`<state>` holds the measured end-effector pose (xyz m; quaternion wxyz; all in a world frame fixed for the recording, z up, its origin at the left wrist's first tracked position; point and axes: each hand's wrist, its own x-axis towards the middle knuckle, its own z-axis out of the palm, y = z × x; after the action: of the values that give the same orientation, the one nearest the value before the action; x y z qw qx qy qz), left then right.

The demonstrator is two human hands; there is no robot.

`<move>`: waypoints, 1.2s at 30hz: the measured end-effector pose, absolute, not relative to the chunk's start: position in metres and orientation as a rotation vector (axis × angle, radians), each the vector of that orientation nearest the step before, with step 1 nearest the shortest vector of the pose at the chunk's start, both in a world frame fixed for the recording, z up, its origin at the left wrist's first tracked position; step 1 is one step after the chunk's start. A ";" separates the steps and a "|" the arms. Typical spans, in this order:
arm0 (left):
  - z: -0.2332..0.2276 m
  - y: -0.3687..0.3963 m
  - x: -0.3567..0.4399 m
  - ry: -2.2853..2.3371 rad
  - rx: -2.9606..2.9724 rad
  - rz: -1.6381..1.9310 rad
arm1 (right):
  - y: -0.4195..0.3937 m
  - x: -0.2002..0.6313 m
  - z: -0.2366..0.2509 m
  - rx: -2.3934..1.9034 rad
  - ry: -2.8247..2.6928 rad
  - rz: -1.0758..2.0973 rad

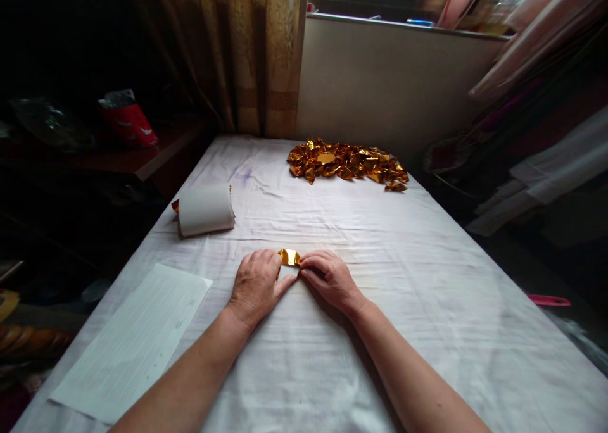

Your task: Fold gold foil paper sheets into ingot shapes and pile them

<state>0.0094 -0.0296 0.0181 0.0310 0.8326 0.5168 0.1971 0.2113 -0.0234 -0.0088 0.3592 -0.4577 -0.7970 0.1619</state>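
Both my forearms are reaching over the white-clothed table (pixel 427 281); my left hand (pixel 256 285) and right hand (pixel 329 280) are pinching a small gold foil piece (pixel 289 256) between fingertips, mid-table, pressing it flat. Folded gold pieces (pixel 349 162) are lying heaped near the far edge.

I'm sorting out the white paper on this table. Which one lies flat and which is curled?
The printed sheet by the left forearm lies flat. The paper stack farther up, left of the hands, is curled over.
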 end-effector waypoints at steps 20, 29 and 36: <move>0.014 -0.035 0.016 1.690 2.660 0.495 | -0.026 0.206 -0.007 -1.247 -2.067 0.405; 0.015 -0.037 0.018 1.745 2.638 0.459 | -0.024 0.206 -0.013 -1.273 -2.089 0.346; 0.014 -0.037 0.023 1.803 2.651 0.468 | -0.025 0.204 -0.010 -1.280 -2.074 0.359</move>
<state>0.0225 -0.0369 0.0137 -0.0490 0.8172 0.5557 0.1444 0.2041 -0.0255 -0.0102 0.3326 -0.4900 -0.7940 0.1374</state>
